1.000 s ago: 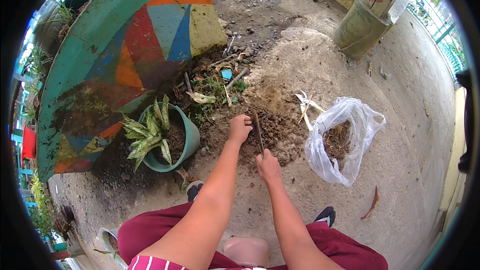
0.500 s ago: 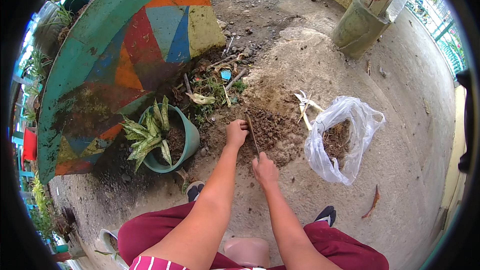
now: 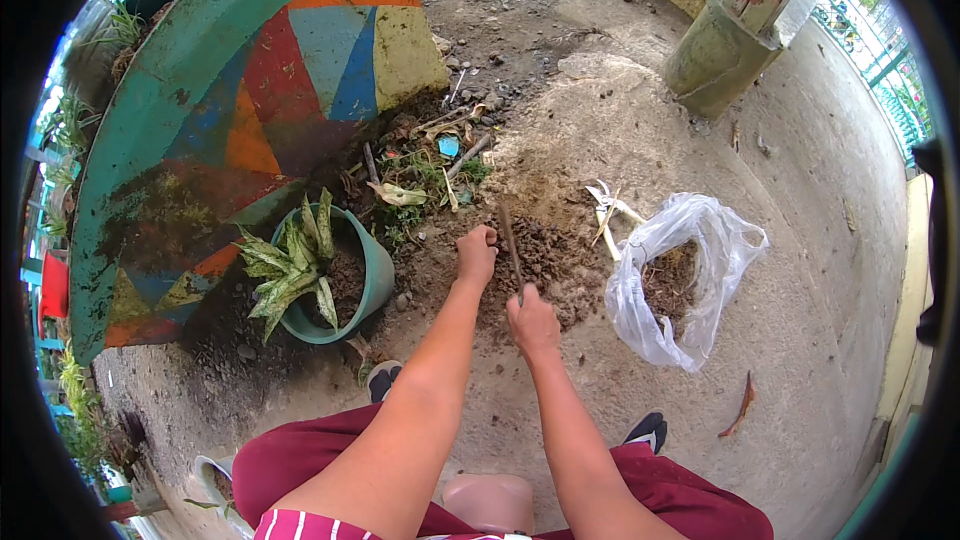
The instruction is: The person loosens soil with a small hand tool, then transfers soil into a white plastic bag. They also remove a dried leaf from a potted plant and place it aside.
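Note:
My right hand (image 3: 533, 323) is closed round the near end of a long, narrow, soil-brown knife (image 3: 510, 240). Its blade points away from me, over a heap of loose dark soil (image 3: 548, 258) on the ground. Just left of the blade is my left hand (image 3: 477, 255), its fingers curled in; whether anything is inside them is hidden. To the left stands a green pot (image 3: 378, 275) with a leafy variegated plant (image 3: 298, 265) and soil in it. At the right, an open clear plastic bag (image 3: 628, 315) holds brown soil or plant matter (image 3: 668, 285).
White-handled pruning shears (image 3: 607, 212) lie between soil and bag. Beyond my left hand are weeds, sticks and a blue scrap (image 3: 448, 146). A painted wall (image 3: 290, 70) curves along the left; a post base (image 3: 715, 58) stands far right. A pink seat (image 3: 488, 502) is between my legs.
My left hand has come away from the blade, its fingers curling in. The knife has shifted slightly right, with its tip farther away. My right hand has risen a little.

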`<state>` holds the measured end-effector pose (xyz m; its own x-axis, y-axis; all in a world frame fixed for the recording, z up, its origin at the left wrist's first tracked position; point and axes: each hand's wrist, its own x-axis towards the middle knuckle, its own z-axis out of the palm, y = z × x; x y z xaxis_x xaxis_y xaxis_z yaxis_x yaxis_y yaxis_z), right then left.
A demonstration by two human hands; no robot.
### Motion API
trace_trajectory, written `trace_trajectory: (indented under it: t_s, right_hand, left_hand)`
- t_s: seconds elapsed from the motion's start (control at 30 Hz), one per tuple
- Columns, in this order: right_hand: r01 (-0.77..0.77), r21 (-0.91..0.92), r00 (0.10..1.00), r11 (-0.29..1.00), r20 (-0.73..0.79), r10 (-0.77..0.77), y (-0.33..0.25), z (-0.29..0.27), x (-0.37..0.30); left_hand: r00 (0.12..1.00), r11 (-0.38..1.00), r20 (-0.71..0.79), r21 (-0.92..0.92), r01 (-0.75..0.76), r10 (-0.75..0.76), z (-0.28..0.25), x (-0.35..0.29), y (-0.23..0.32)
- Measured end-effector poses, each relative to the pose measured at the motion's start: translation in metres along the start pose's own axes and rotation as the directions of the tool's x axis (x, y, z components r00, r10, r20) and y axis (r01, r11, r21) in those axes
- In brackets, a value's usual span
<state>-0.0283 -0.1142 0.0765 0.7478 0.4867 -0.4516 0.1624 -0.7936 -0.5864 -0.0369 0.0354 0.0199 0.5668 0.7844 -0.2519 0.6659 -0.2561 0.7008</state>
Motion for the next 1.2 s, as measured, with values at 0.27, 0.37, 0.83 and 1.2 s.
trace_trajectory:
  t_s: [0.27, 0.37, 0.83, 1.2]
  right_hand:
    - [0.02, -0.026, 1.0, 0.999, 0.012, -0.02, -0.002, -0.011, -0.001]
    - [0.062, 0.084, 0.997, 0.995, -0.049, -0.058, -0.013, -0.006, -0.004]
    - [0.016, 0.021, 0.999, 1.0, -0.046, -0.015, -0.016, -0.034, -0.003]
    - [0.165, -0.187, 0.955, 0.968, -0.214, -0.204, -0.061, -0.19, -0.018]
  left_hand:
    - [1.0, 0.999, 0.014, 0.046, -0.017, 0.017, 0.001, 0.004, 0.0]
    - [0.997, 0.999, -0.069, 0.026, -0.021, 0.023, 0.001, 0.005, -0.008]
    - [0.994, 0.999, -0.105, -0.035, 0.036, -0.04, -0.006, -0.002, 0.017]
    - [0.825, 0.841, -0.171, 0.052, -0.538, 0.538, -0.075, -0.051, 0.174]
